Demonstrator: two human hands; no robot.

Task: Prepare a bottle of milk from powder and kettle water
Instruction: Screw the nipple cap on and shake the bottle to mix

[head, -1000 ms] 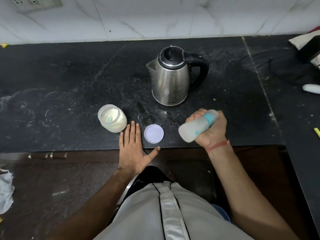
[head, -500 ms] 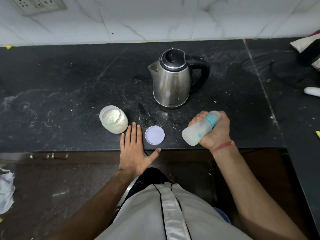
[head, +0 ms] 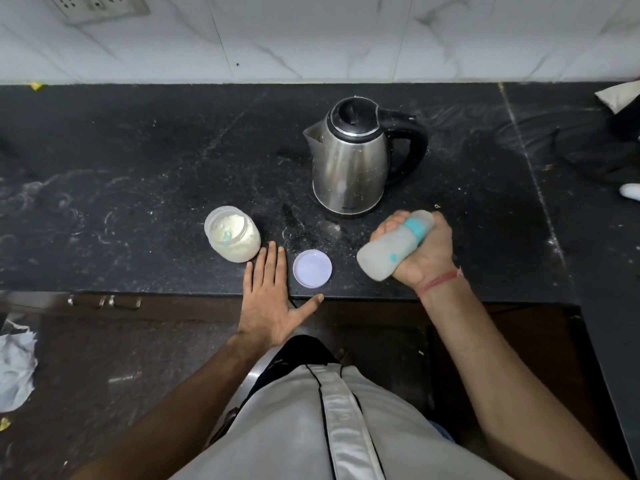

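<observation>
Looking down from the head camera, I am seeing the black stone table (head: 145, 161) spreading under everything, its front edge running just ahead of my body. Standing upright toward the back is the steel kettle (head: 349, 168), lid on, black handle pointing right, spout left. My right hand (head: 424, 254) is wrapping its grip around the milk bottle (head: 388, 249), holding it tilted above the table's front edge, teal collar end up inside the fist and pale base pointing down toward my left. My left hand (head: 268, 299) is lying flat with fingers straight on the table edge, gripping nothing, thumb spread out to the right. Just left of its fingertips the open powder jar (head: 232, 239) is sitting, powder visible inside. Just right of those fingers the round white lid (head: 312, 269) is lying flat, apart from the jar.
</observation>
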